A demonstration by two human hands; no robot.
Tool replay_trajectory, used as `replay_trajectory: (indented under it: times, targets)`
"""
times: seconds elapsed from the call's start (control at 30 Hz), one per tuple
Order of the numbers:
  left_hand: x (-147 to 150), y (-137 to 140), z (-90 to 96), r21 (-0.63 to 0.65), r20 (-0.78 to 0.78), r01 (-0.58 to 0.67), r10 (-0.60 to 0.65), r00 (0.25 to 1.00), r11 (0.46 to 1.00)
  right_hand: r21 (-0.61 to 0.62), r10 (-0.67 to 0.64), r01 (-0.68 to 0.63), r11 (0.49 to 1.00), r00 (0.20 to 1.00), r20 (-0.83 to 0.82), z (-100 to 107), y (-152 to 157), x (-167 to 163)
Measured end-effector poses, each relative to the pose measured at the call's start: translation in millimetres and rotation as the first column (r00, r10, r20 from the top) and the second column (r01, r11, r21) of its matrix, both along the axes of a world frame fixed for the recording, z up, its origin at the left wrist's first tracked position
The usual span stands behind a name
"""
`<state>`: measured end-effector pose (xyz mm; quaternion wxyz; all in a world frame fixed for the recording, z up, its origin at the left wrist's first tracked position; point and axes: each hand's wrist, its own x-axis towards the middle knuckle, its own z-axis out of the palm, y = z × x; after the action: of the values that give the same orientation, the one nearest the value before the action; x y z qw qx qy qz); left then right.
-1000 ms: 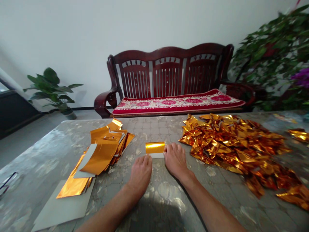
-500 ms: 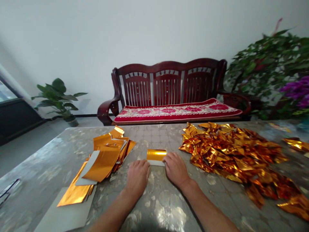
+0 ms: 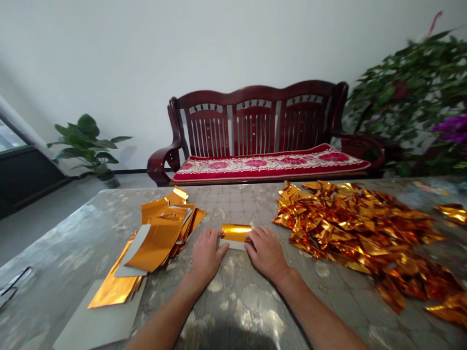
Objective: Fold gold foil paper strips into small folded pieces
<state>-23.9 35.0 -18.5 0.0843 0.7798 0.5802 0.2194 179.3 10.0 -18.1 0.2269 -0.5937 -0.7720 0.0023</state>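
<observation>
A small sheet of gold foil paper [image 3: 236, 232] lies between my hands on the table, its far part curled up into a roll and a pale strip of its backing showing on the near side. My left hand [image 3: 207, 252] grips the left end, fingers bent at the roll and thumb stretched along the pale strip. At the right end my right hand [image 3: 267, 253] is closed, its thumb and curled fingers on the paper. The fingertips are partly hidden behind the roll's ends.
Left of my hands is a loose stack of gold foil sheets [image 3: 156, 245] beside a grey board [image 3: 105, 316]. A wide heap of folded gold foil pieces [image 3: 350, 223] covers the right side. Beyond the table [image 3: 219, 194] stands a wooden bench [image 3: 251, 124].
My left thumb has moved out onto the pale strip, and the left fingers have shifted up to the roll's end. The view has tilted slightly.
</observation>
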Motion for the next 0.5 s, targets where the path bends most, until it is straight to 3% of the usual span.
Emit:
replay_trajectory:
  times: [0.17,0.5]
  targets:
    - [-6.4,3.3,-3.9,0.006,0.036,0.187,-0.187,0.982,0.982,-0.002,0.006,-0.006,1.0,1.0,-0.009,1.2,-0.6,1.3]
    - [-7.9,4.7,-0.8,0.006,0.058,0.265,-0.265,0.963,0.964,-0.007,0.057,-0.057,0.998,0.998,-0.007,2.5,-0.8,2.1]
